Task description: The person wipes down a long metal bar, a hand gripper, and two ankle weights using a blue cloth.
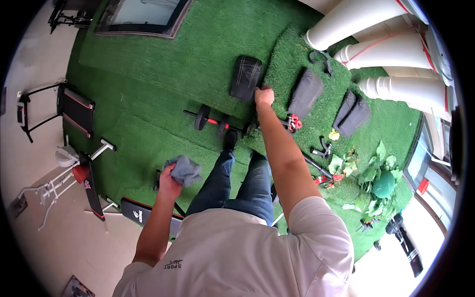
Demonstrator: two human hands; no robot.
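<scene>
My left hand (172, 182) grips a crumpled grey-blue cloth (184, 170) by its edge. My right hand (264, 96), its arm stretched forward, is curled at the lower right corner of a black padded cushion (246, 77). Something dark shows just under its fingers; whether they hold it or the cushion cannot be made out. A barbell (212, 120) with black plates and red collars lies on the green turf (148, 85) by my shoe. To the right of my right hand is a dark grey pad (306, 92).
Right of these lie a folded dark pad (351, 114), a black strap (322, 62), and red-and-black fittings (294, 122). White columns (356, 22) stand at the upper right, above leafy plants (382, 183). Leftward are a treadmill (77, 109) and a weight bench (91, 187).
</scene>
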